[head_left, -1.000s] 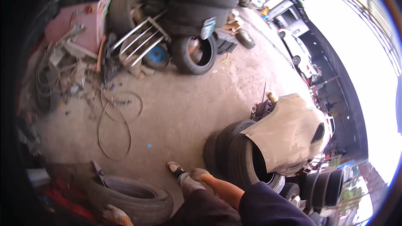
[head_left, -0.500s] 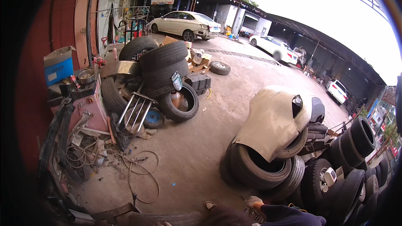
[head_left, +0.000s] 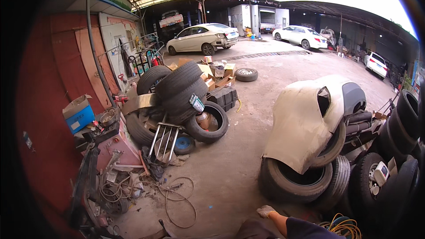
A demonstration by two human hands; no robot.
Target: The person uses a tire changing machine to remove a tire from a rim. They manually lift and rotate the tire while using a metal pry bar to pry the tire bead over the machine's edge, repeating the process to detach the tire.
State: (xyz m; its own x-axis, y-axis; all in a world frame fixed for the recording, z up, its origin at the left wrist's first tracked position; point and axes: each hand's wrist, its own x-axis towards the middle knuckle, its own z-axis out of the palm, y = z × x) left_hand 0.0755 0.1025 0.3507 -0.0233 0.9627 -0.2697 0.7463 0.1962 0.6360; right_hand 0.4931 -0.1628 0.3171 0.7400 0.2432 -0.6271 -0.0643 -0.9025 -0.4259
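Observation:
My right hand [head_left: 266, 211], in a light-coloured glove, hangs low at the lower edge beyond a dark sleeve [head_left: 305, 229]. Its fingers are too small and blurred to make out, and nothing held shows. Nearest to it lies a worn tire [head_left: 276, 183], partly covered by a cream car body panel [head_left: 294, 124] with a window-like opening. My left hand is out of the picture.
On the left stand stacked tires [head_left: 183, 84], a metal rack [head_left: 164, 141], a blue box [head_left: 79, 117] and a loose hose [head_left: 195, 212] on the floor. More tires [head_left: 403, 128] and a yellow cable coil [head_left: 347, 226] are at right. Cars [head_left: 203, 37] are parked at the back.
The view has levelled out and shifted, showing more roof. The shoes and the tire at the lower edge have left the picture. My right hand stays low near the tires.

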